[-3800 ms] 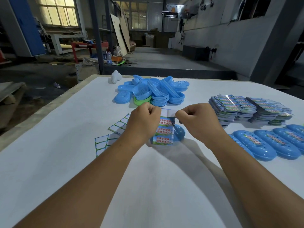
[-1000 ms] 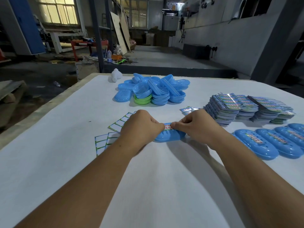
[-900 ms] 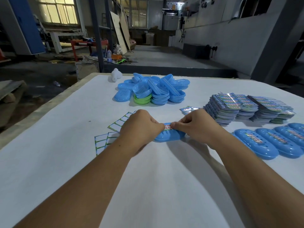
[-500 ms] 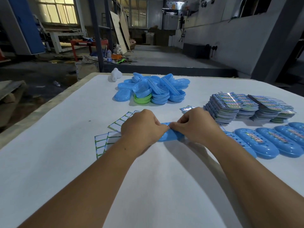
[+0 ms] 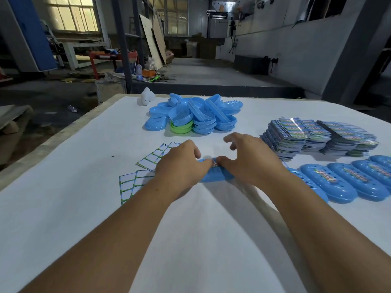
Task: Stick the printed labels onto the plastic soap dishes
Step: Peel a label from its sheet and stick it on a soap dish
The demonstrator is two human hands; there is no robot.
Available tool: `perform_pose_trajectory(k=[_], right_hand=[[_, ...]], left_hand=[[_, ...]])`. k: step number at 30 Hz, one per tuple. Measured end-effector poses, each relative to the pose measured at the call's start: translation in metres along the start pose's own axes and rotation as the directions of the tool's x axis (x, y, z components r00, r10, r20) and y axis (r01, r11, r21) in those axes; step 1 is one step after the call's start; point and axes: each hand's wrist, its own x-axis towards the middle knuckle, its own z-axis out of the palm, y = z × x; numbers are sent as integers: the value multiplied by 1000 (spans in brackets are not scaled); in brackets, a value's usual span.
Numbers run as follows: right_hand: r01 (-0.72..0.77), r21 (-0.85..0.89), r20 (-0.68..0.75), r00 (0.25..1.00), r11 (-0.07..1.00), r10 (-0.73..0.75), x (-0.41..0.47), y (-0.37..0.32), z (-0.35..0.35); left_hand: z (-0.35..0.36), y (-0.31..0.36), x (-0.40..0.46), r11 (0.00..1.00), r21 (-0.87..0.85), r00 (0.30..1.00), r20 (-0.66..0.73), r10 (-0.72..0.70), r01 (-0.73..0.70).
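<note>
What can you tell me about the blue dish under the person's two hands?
The blue soap dish is a long, rounded piece of glossy plastic lying on the white table. The left hand and right hand cover most of it, thumbs pressing a printed label onto its top.

white table [image 5: 63, 208], soap dishes [image 5: 196, 117] (blue), label stacks [image 5: 313, 136]

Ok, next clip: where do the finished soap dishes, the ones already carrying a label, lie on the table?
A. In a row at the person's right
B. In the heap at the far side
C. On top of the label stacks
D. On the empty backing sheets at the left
A: the labelled blue dishes lie side by side at the right edge, in front of the label stacks; the far heap shows no labels.
</note>
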Motion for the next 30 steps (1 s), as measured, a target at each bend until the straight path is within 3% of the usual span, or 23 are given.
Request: perform_pose_trajectory(k=[4,7,10,15,21,30], right_hand=[[177,221,120,971,959,-207,-7,-5,-2],[211,200,212,944,957,-253,-12,-8,-4],[200,4,239,951,980,-195,-14,-4,-11],[24,-237,282,958,971,46,-23,12,-30],[-122,-225,291,938,967,186,-31,24,-51],[-129,-235,231,955,963,185,-26,38,-51]], left_hand=[[1,1,-1,981,-189,999,-27,27,-31],[-3,2,-1,975,-217,996,-86,29,-47],[-6,1,1,990,-133,992,-116,40,-55],[-5,-1,1,997,-56,991,-127,49,-56],[-5,-1,0,998,-34,991,-124,52,-57],[-6,-4,3,999,0,991,-132,36,-36]])
